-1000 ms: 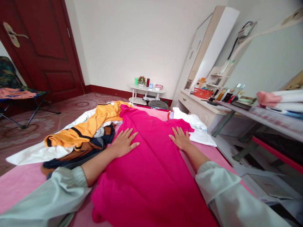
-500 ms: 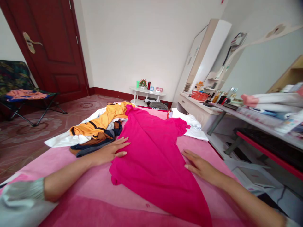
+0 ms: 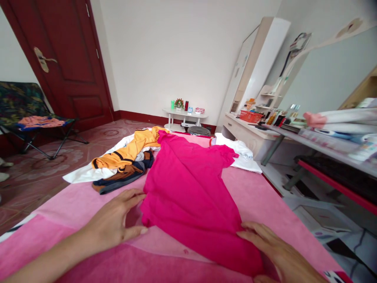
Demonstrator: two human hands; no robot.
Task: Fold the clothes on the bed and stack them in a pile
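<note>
A bright pink short-sleeved shirt (image 3: 191,192) lies spread on the pink bed cover (image 3: 73,204), slightly wrinkled. At its lower left edge is my left hand (image 3: 118,216), thumb and fingers spread apart, fingertips by the fabric. My right hand (image 3: 273,247) rests against the shirt's lower right edge, with its fingers stretched over the cloth; its thumb is partly cut off by the bottom of the view. Left of the shirt lies a heap of clothes with an orange garment (image 3: 129,147) on top and a dark blue and brown one (image 3: 123,179) below. A white shirt (image 3: 241,153) sits at the far right.
On the right stand a white dressing table (image 3: 247,127) with bottles and a red basket (image 3: 250,116), and a grey-topped table (image 3: 318,145) with stacked things. A folding chair (image 3: 44,122) holds clothing near the red door (image 3: 59,59). A small white table (image 3: 185,114) stands by the wall.
Both hands have moved toward me along the shirt's sides. The left hand has drawn back from the cloth's left side with thumb and fingers wider apart; the right has slid to the lower right edge.
</note>
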